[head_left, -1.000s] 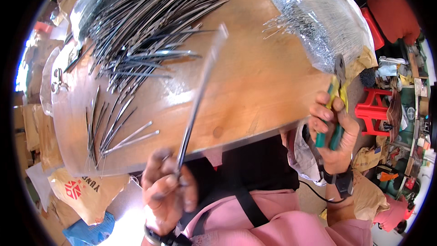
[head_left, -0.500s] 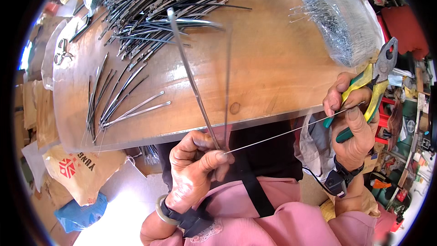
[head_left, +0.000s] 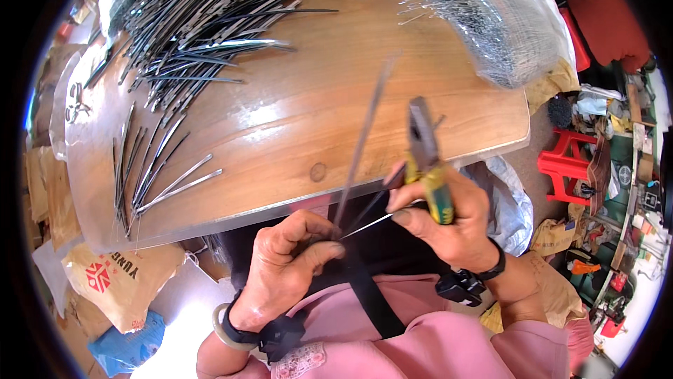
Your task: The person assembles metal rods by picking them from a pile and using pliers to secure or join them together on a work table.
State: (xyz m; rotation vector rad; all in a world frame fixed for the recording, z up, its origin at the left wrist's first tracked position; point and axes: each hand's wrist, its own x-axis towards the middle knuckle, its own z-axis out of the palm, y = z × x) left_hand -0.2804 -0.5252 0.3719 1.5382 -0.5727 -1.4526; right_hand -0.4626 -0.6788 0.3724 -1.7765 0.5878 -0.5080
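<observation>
My left hand (head_left: 291, 246) is closed, pinching a thin flat metal strip (head_left: 363, 126) that rises over the table edge, blurred by motion. A second dark, blurred length slants up from the same grip toward the pliers. Between my two hands runs a thin metal wire (head_left: 369, 224), one end at my left fingertips. The fingers of my right hand (head_left: 459, 221) pinch the wire's other part. That same hand also carries pliers with yellow and green handles (head_left: 439, 197), jaws pointing up and away; whether the jaws are closed is hard to tell.
A big heap of dark metal strips (head_left: 203, 21) covers the table's far left. A smaller fan of strips (head_left: 151, 168) lies near its left front edge, with scissors (head_left: 77, 102) beyond. Plastic-wrapped wires (head_left: 491, 28) rest at far right. A red stool (head_left: 564, 165) stands right of the table (head_left: 315, 133).
My right hand has come left with the pliers, close to my left hand, so less wire shows between them. The strip in my left hand now leans right. The whole view has shifted slightly.
</observation>
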